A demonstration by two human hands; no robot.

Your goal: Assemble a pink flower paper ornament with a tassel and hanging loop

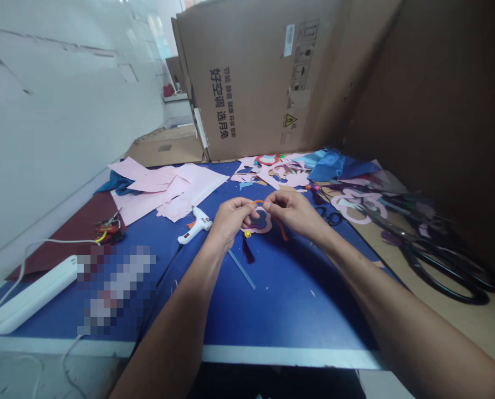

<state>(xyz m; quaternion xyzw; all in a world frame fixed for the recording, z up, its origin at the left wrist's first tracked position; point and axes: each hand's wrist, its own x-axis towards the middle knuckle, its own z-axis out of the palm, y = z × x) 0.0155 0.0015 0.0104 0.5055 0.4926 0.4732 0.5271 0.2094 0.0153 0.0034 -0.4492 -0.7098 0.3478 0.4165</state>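
The grip of the left hand (233,216) and right hand (286,209) is narrow, pinching an orange cord (259,201) beside the pink flower-shaped ornament (264,221), both right of the white glue gun (196,227); we judge that uneven pulling could slip the cord or crease the ornament.

Right of the glue gun (196,225), nearer me, the tabletop (301,310) gives my right hand (291,210) passage past a translucent stick (241,270); pink sheets (203,180) obstruct the gun's far side.
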